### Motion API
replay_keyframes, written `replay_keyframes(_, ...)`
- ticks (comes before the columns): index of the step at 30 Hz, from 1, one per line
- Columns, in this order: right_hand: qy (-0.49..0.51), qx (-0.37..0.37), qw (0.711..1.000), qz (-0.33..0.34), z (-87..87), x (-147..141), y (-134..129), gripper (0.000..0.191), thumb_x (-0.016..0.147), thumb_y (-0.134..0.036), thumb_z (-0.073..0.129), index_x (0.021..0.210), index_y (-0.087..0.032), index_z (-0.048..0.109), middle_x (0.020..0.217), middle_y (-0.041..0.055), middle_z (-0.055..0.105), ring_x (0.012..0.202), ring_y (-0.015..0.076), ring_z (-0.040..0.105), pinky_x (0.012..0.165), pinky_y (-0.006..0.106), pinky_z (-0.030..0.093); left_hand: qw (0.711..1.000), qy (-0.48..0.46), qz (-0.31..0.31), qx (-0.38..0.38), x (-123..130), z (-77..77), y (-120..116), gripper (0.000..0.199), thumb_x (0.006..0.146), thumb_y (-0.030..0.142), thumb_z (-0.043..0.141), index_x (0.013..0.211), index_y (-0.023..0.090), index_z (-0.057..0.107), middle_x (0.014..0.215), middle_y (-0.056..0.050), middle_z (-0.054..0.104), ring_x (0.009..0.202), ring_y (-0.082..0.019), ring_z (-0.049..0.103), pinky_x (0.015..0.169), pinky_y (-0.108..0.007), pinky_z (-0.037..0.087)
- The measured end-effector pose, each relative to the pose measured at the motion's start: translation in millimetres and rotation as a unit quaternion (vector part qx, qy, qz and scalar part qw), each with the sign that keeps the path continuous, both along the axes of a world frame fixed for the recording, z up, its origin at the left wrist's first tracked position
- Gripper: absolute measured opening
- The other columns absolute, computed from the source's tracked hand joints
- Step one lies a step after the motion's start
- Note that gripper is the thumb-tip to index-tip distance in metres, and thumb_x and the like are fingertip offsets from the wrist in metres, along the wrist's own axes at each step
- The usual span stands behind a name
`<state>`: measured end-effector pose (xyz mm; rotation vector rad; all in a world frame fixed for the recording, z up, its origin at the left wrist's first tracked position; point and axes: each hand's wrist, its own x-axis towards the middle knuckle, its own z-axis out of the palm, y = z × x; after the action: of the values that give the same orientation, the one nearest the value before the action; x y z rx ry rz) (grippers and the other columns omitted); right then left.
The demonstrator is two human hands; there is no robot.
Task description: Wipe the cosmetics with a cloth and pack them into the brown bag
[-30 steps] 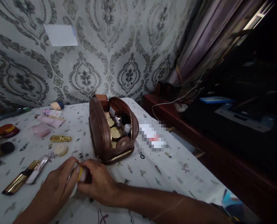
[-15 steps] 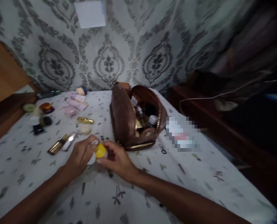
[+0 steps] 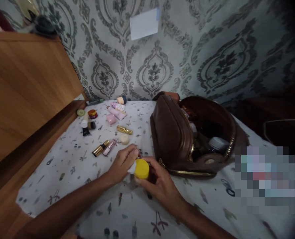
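Observation:
Just in front of the brown bag, my right hand (image 3: 159,181) grips a small jar with a round yellow lid (image 3: 142,168), fingers and thumb on either side of it. My left hand (image 3: 124,164) is closed on a crumpled white wipe (image 3: 132,169) that touches the lid's left side. Most of the jar's body is hidden behind the fingers. To the right, the brown leather bag (image 3: 168,132) stands unzipped, and a jar with a pale lid (image 3: 218,144) shows among the dark contents.
On the patterned white cloth (image 3: 63,199) lie gold tubes (image 3: 124,129), a pink tube (image 3: 116,113), a cream round item (image 3: 124,139), a red-amber jar (image 3: 92,114) and a brush (image 3: 90,125). A wooden panel (image 3: 33,73) borders the left. A blurred-out packet (image 3: 266,179) lies right.
My view has turned left and come closer, so the bag and hands sit further right. The yellow lid now faces me more fully. Both hands keep their holds.

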<state>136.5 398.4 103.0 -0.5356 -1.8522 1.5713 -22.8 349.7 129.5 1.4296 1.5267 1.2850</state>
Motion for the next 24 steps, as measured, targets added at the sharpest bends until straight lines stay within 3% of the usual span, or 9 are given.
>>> replay_keyframes(4, 0.012, 0.087, 0.994, -0.061, -5.1, 0, 4, 0.039, 0.074, -0.025, 0.078, 0.111, -0.023, 0.067, 0.099, 0.0045, 0.062, 0.09, 0.0195, 0.06, 0.078, 0.029, 0.052, 0.998, -0.04, -0.024, -0.029, 2, 1.4, 3, 0.049, 0.096, 0.063, 0.035, 0.081, 0.019, 0.051, 0.073, 0.002, 0.045, 0.07, -0.014, 0.044, 0.066, -0.028, 0.036)
replay_keyframes(8, 0.014, 0.097, 0.992, -0.086, -11.2, -1, 5, 0.041, 0.071, -0.022, 0.08, 0.11, -0.024, 0.069, 0.097, 0.0048, 0.061, 0.09, 0.0203, 0.062, 0.076, 0.029, 0.054, 0.986, -0.138, -0.064, -0.07, 3, -3.0, 7, 0.057, 0.086, 0.075, 0.043, 0.082, 0.019, 0.053, 0.071, 0.002, 0.047, 0.066, -0.014, 0.042, 0.062, -0.028, 0.034)
replay_keyframes(12, -0.002, 0.124, 0.988, -0.088, -14.2, -2, 3, 0.04, 0.074, -0.022, 0.077, 0.113, -0.023, 0.067, 0.101, 0.0063, 0.063, 0.094, 0.0217, 0.064, 0.079, 0.032, 0.056, 0.974, -0.195, -0.062, -0.096, 3, -9.1, 9, 0.058, 0.08, 0.076, 0.052, 0.077, 0.018, 0.051, 0.067, 0.003, 0.043, 0.061, -0.012, 0.038, 0.058, -0.026, 0.03)
replay_keyframes(18, 0.002, 0.245, 0.965, -0.098, -14.0, -2, -1, 0.054, 0.078, -0.014, 0.068, 0.13, -0.025, 0.056, 0.113, 0.007, 0.066, 0.102, 0.0217, 0.065, 0.088, 0.034, 0.056, 0.983, -0.171, -0.019, -0.068, 5, -8.0, 8, 0.054, 0.083, 0.071, 0.053, 0.07, 0.018, 0.048, 0.062, 0.005, 0.038, 0.06, -0.011, 0.035, 0.057, -0.025, 0.029)
replay_keyframes(24, 0.023, 0.289, 0.953, -0.082, 0.7, 0, -5, 0.045, 0.08, -0.008, 0.063, 0.122, -0.025, 0.058, 0.107, 0.0053, 0.065, 0.099, 0.0188, 0.065, 0.087, 0.029, 0.055, 0.985, -0.161, 0.006, -0.059, 2, -2.1, 6, 0.051, 0.085, 0.066, 0.054, 0.072, 0.017, 0.055, 0.064, 0.003, 0.046, 0.063, -0.012, 0.041, 0.059, -0.025, 0.033)
